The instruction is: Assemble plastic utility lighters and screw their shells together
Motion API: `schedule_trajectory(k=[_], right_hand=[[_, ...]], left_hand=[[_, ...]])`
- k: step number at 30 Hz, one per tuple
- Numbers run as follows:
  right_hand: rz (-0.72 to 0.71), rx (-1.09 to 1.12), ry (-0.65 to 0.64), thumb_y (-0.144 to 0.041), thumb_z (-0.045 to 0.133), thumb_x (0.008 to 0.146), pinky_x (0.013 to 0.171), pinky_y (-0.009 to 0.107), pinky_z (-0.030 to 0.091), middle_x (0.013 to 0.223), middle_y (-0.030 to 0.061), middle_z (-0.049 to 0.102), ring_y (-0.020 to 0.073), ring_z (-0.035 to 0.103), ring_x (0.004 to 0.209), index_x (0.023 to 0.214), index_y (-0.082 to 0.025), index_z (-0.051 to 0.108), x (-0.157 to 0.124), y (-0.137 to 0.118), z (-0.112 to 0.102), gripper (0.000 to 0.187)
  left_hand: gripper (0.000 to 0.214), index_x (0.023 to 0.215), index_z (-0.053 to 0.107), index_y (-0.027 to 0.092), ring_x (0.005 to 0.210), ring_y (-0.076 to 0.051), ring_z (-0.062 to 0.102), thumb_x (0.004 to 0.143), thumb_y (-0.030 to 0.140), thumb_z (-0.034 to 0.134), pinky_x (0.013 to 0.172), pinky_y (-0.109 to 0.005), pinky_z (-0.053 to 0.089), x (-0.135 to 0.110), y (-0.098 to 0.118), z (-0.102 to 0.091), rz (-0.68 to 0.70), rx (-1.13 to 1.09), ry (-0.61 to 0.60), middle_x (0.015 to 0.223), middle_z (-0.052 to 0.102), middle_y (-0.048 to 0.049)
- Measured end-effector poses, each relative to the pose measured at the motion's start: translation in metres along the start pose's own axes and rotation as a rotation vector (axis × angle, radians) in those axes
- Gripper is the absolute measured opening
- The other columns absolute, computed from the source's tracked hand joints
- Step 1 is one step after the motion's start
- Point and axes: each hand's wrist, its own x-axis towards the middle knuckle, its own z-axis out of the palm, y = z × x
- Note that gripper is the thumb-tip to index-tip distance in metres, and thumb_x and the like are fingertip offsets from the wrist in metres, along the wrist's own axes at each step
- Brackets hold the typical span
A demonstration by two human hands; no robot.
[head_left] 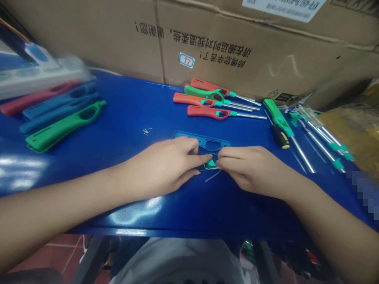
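Note:
A blue plastic lighter shell [207, 142] lies flat on the blue table [133, 114], just beyond my hands. My left hand [168, 165] rests over its left part, fingers curled and pinched toward a small teal trigger piece [211, 162]. My right hand [251, 165] meets it from the right, fingertips pinched on the same teal piece. The fingertips of both hands touch around it. A thin metal pin [212, 176] lies on the table under my hands.
Several assembled orange and green long lighters [213, 100] lie at the back centre. A green-handled screwdriver [280, 124] and metal tubes with teal tips [322, 138] lie to the right. Empty green, blue and red shells [62, 114] lie on the left. Cardboard boxes [207, 39] stand behind the table.

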Motion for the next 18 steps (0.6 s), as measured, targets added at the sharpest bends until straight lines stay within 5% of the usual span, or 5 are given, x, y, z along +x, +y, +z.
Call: schedule_trajectory(k=[18], right_hand=[[0.044, -0.006, -0.067, -0.013, 0.047, 0.099, 0.062, 0.03, 0.036, 0.09, 0.0037, 0.065, 0.0156, 0.056, 0.072, 0.091, -0.018, 0.068, 0.001, -0.0053, -0.0041, 0.023]], left_hand=[[0.037, 0.136, 0.063, 0.02, 0.078, -0.024, 0.058, 0.105, 0.027, 0.044, 0.068, -0.037, 0.047, 0.0023, 0.0085, -0.0035, 0.077, 0.279, -0.06, 0.096, 0.059, -0.0075]])
